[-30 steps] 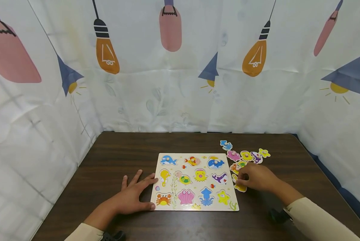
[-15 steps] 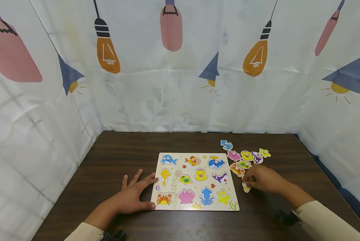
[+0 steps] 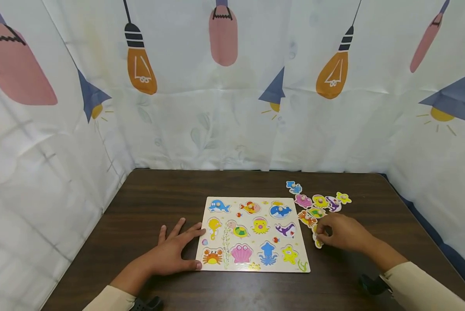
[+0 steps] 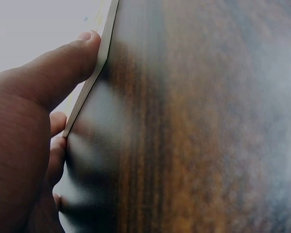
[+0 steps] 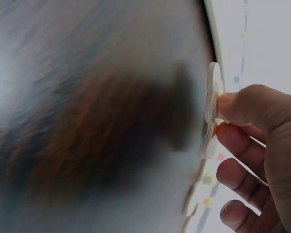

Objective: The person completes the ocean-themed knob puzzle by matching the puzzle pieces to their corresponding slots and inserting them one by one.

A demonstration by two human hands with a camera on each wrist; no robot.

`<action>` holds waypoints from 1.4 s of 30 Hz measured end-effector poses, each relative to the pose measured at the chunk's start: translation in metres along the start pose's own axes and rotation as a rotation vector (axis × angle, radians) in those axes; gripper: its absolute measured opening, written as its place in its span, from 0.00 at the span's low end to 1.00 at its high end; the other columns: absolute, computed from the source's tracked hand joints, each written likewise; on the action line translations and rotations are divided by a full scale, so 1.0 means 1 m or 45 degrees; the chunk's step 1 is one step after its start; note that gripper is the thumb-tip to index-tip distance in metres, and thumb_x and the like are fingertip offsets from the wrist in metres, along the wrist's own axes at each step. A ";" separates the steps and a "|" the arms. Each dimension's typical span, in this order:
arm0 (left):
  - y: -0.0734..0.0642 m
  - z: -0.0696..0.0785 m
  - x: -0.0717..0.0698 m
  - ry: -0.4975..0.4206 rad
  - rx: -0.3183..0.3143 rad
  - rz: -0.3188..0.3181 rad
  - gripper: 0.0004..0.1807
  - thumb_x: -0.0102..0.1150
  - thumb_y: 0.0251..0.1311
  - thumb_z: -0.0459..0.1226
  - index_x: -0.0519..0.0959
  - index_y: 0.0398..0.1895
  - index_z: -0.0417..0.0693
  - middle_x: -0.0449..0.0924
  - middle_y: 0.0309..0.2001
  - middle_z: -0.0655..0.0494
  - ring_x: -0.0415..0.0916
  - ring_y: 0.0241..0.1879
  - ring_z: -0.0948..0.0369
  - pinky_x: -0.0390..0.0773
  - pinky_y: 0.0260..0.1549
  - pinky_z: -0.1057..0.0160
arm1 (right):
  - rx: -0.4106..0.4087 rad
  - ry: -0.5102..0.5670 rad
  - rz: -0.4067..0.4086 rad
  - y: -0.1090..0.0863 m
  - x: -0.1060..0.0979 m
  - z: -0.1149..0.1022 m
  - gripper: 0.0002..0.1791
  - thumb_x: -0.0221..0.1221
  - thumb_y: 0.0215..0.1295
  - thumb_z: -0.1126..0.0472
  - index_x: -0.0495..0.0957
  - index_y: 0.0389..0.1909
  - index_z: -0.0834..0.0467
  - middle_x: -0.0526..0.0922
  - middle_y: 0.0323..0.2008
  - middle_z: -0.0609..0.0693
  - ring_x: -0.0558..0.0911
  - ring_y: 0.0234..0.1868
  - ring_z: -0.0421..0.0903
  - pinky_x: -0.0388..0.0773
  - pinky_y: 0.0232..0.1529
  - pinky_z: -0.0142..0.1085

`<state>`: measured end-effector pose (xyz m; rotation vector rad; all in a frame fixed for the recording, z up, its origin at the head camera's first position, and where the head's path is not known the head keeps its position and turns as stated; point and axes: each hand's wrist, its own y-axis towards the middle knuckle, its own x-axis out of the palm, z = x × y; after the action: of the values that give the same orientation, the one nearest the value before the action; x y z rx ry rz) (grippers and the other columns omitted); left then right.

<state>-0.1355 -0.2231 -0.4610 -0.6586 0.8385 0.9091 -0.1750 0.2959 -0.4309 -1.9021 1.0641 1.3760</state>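
Note:
My left hand (image 3: 174, 250) rests with spread fingers at the left edge of a peg puzzle board (image 3: 253, 242) printed with sea animals. In the left wrist view its thumb (image 4: 72, 60) lies along the board's edge. Just right of the board, my right hand (image 3: 343, 232) pinches a yellow seahorse puzzle piece (image 3: 317, 242), partly hidden behind the fingers. The right wrist view shows that piece (image 5: 213, 94) edge-on between thumb and index finger. A crab piece (image 3: 307, 218) and a green turtle piece (image 3: 316, 212) lie beside this hand.
Beyond the right hand lie a pink shell piece (image 3: 303, 201), a yellow octopus piece (image 3: 320, 201), a purple whale piece (image 3: 334, 204), a starfish piece (image 3: 343, 198) and a blue squid piece (image 3: 294, 187). Knobbed pieces, including a fish (image 3: 250, 207), sit in the board's back row. White curtains surround the brown table (image 3: 170, 190).
My right hand has moved a little right, drawing the seahorse piece away from the board's edge and turning it more upright. The left hand stays in place.

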 end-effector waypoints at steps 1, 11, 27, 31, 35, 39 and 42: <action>0.000 0.000 0.000 0.000 0.003 -0.001 0.49 0.68 0.52 0.68 0.65 0.77 0.67 0.54 0.80 0.61 0.32 0.80 0.39 0.23 0.63 0.23 | -0.014 -0.003 0.015 0.001 0.000 -0.001 0.10 0.73 0.61 0.55 0.81 0.29 0.39 0.72 0.26 0.30 0.70 0.28 0.33 0.68 0.25 0.31; -0.001 0.001 -0.001 -0.005 0.009 -0.006 0.49 0.67 0.53 0.68 0.65 0.78 0.65 0.55 0.80 0.59 0.32 0.79 0.38 0.23 0.62 0.22 | -0.018 0.023 0.043 0.028 0.005 -0.026 0.07 0.74 0.61 0.54 0.85 0.32 0.39 0.77 0.32 0.30 0.74 0.34 0.36 0.77 0.32 0.33; 0.000 -0.001 0.003 0.018 -0.010 0.009 0.49 0.68 0.51 0.69 0.65 0.77 0.68 0.54 0.80 0.63 0.33 0.80 0.40 0.23 0.63 0.23 | -0.045 0.026 0.066 0.071 0.017 -0.067 0.04 0.74 0.61 0.53 0.91 0.36 0.44 0.81 0.35 0.32 0.76 0.38 0.36 0.76 0.33 0.32; 0.000 -0.001 0.002 0.019 -0.024 0.005 0.50 0.68 0.50 0.69 0.65 0.77 0.69 0.54 0.80 0.64 0.33 0.80 0.40 0.23 0.63 0.23 | -0.051 0.027 0.041 0.080 0.019 -0.080 0.04 0.74 0.61 0.53 0.91 0.36 0.44 0.80 0.35 0.33 0.75 0.38 0.36 0.75 0.31 0.30; 0.000 -0.001 0.003 0.020 -0.032 0.005 0.50 0.68 0.50 0.69 0.65 0.77 0.69 0.54 0.80 0.65 0.33 0.80 0.40 0.23 0.63 0.23 | -0.069 0.039 0.043 0.086 0.022 -0.089 0.04 0.74 0.60 0.52 0.91 0.36 0.44 0.81 0.35 0.33 0.75 0.38 0.36 0.76 0.32 0.30; 0.000 -0.002 0.003 0.018 -0.027 0.007 0.50 0.68 0.50 0.69 0.65 0.77 0.69 0.54 0.80 0.64 0.33 0.80 0.40 0.23 0.63 0.23 | -0.079 0.038 0.041 0.092 0.027 -0.093 0.04 0.74 0.60 0.52 0.91 0.36 0.43 0.81 0.34 0.32 0.75 0.38 0.35 0.76 0.33 0.31; 0.000 -0.002 0.003 0.017 -0.018 0.011 0.50 0.68 0.50 0.69 0.65 0.77 0.68 0.54 0.80 0.63 0.33 0.80 0.40 0.23 0.63 0.23 | -0.082 0.020 0.040 0.097 0.031 -0.096 0.04 0.74 0.60 0.51 0.91 0.36 0.42 0.80 0.34 0.31 0.75 0.38 0.34 0.76 0.33 0.31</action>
<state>-0.1352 -0.2233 -0.4650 -0.6746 0.8479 0.9201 -0.2036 0.1594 -0.4283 -1.9530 1.0735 1.4311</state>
